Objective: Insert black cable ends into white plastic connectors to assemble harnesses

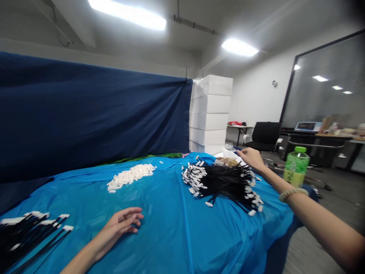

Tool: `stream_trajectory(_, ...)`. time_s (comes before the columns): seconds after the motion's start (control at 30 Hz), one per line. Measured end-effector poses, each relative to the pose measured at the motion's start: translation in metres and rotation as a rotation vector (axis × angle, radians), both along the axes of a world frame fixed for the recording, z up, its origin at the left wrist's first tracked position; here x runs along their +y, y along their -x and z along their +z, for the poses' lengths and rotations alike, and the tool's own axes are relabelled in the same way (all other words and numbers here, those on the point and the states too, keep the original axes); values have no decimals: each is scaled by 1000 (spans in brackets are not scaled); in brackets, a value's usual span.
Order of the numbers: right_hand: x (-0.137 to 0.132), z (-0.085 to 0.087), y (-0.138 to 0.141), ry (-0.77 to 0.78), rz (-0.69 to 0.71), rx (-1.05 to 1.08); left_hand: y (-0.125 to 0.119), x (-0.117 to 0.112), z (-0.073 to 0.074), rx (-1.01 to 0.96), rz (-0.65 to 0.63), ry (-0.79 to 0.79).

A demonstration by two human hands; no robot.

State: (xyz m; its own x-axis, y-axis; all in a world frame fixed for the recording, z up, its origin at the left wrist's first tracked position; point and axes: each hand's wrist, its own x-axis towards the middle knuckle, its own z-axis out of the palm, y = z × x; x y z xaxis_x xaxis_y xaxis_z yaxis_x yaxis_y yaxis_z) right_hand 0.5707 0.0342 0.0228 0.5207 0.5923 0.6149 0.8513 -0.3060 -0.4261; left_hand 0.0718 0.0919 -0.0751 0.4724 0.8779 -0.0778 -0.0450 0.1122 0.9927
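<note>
My left hand (119,225) rests low over the blue cloth with its fingers loosely apart and nothing in it. In front of it lies a heap of small white plastic pieces (131,177). My right hand (251,158) reaches to the far right of the table, thumb and fingers pinched together. Whatever it grips is too small to make out; clear plastic (229,147) shows just beyond the fingertips. Below that hand is a large pile of black cables with white ends (221,180). More black cables with white ends (34,232) lie at the left front.
The blue cloth (164,228) covers the table. A green-capped bottle (296,167) stands by my right forearm. Stacked white boxes (211,110) rise behind the table, beside a dark blue curtain (94,110). An office chair (264,135) is further back on the right.
</note>
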Motion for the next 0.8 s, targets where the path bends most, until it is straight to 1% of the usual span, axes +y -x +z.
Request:
stream_trajectory(0.1, 5, 3, 35, -62, 115, -80, 8, 4, 13, 57, 58, -41)
stream_trajectory(0.17, 8, 0, 70, -88, 253, -129, 23, 9, 26, 135, 117, -107)
stream_trajectory(0.2, 9, -3, 89, -93, 334, -151, 34, 11, 32, 188, 125, -162)
stream_trajectory(0.27, 8, -13, 132, -95, 522, -206, 64, 16, 42, 358, 219, -348)
stream_trajectory(0.3, 6, -19, 153, -109, 683, -314, 83, 18, 44, 488, 279, -447)
stream_trajectory(0.33, 5, -27, 175, -115, 816, -440, 103, 19, 45, 614, 346, -557)
stream_trajectory(0.37, 4, -35, 196, -142, 908, -580, 124, 20, 44, 743, 398, -671)
stream_trajectory(0.43, 4, -50, 237, -168, 1019, -796, 167, 22, 39, 981, 455, -852)
stream_trajectory(0.47, 6, -57, 257, -151, 1058, -861, 188, 22, 36, 1081, 481, -900)
stream_trajectory(0.53, 14, -69, 295, -131, 1111, -897, 221, 24, 31, 1243, 541, -913)
stream_trajectory(0.57, 20, -74, 311, -112, 1125, -885, 234, 25, 29, 1297, 575, -899)
stream_trajectory(0.63, 35, -83, 338, -30, 1162, -821, 251, 28, 27, 1349, 624, -809)
stream_trajectory(0.7, 50, -92, 354, 18, 1179, -733, 258, 33, 26, 1354, 631, -706)
stream_trajectory(0.8, 63, -108, 361, 31, 1179, -655, 257, 45, 24, 1358, 628, -654)
